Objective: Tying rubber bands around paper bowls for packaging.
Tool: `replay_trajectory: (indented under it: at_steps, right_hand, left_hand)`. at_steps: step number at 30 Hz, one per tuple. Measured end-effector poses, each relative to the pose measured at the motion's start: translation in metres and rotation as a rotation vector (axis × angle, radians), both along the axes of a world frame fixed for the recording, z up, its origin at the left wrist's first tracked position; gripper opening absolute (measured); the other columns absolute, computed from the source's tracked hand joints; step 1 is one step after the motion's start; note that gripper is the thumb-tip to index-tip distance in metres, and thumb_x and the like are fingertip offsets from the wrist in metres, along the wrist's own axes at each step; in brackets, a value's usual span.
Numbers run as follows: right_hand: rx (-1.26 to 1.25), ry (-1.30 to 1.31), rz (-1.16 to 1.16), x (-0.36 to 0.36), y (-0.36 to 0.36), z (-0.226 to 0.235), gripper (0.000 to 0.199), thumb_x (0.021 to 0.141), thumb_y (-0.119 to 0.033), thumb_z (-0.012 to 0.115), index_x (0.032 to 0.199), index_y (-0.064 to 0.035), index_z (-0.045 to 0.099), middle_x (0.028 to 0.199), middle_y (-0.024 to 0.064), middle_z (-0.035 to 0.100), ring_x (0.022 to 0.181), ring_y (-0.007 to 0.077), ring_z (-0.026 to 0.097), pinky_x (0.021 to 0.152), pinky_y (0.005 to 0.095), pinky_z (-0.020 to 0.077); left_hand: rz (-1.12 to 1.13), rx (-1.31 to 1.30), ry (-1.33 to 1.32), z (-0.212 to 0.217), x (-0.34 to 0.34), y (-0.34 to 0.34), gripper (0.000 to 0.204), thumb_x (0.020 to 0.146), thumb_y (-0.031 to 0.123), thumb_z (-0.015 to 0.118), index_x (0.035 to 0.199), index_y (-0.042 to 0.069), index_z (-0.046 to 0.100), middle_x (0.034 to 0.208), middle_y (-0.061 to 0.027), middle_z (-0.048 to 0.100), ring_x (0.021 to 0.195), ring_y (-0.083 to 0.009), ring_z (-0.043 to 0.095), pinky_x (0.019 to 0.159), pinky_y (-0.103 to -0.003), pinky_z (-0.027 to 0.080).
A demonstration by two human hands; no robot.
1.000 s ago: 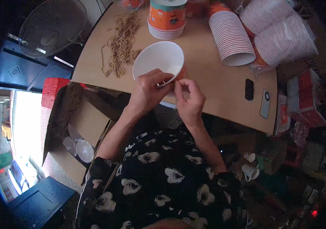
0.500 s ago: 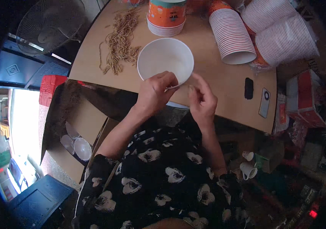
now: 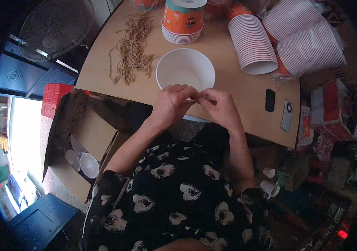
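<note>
- The left hand (image 3: 171, 102) has its fingers bent over the near rim of the big white tub (image 3: 185, 69), holding it tight.
- The right hand (image 3: 221, 108) has bent fingers at the same rim, right by the left fingertips. I cannot tell if they pinch anything.
- The white tub is at the near side of the table (image 3: 245, 100), its round mouth showing.
- Left of the tub is a messy pile of brown string (image 3: 132, 48).
- Behind the tub is an orange tub stack (image 3: 182, 23).
- Right of the tub, farther back, lies a long striped stack (image 3: 253, 44).
</note>
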State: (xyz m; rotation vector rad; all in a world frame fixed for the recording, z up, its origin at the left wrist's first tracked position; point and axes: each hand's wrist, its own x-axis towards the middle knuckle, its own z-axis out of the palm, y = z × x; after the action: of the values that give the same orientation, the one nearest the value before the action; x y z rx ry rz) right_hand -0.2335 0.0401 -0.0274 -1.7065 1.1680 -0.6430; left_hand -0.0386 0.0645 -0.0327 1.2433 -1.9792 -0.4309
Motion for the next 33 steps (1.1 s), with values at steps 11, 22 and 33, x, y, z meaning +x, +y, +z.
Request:
replay_trajectory:
  at_steps: [11,22,33]
  right_hand:
    - [0.063,-0.324,-0.235,0.004,0.004,-0.003,0.013,0.093,-0.008,0.064,0.101,0.0008,0.070,0.077,-0.0003,0.064,0.065,0.0051,0.055,0.058,0.0205,0.0440]
    - [-0.001,-0.463,-0.397,-0.020,-0.004,0.028,0.015,0.093,-0.013,0.065,0.101,-0.0015,0.068,0.073,-0.0036,0.057,0.063,0.0037,0.049,0.055,0.0198,0.0390]
    - [-0.044,-0.448,-0.226,-0.030,-0.006,0.051,0.012,0.090,-0.010,0.069,0.098,-0.0020,0.073,0.082,-0.0028,0.065,0.071,0.0024,0.054,0.063,0.0191,0.0430]
  left_hand:
    - [0.020,0.178,-0.021,0.006,0.001,-0.005,0.032,0.078,0.013,0.073,0.103,0.011,0.053,0.078,-0.0050,0.070,0.075,-0.0285,0.069,0.064,-0.041,0.053]
    - [0.082,0.173,-0.053,0.005,0.020,-0.018,0.026,0.078,0.012,0.072,0.098,0.012,0.056,0.080,-0.0050,0.070,0.075,-0.0280,0.069,0.063,-0.042,0.053]
    - [-0.091,0.088,0.092,0.028,0.030,-0.033,0.033,0.085,0.018,0.071,0.115,0.007,0.061,0.103,-0.0122,0.068,0.085,-0.0267,0.069,0.067,-0.038,0.055]
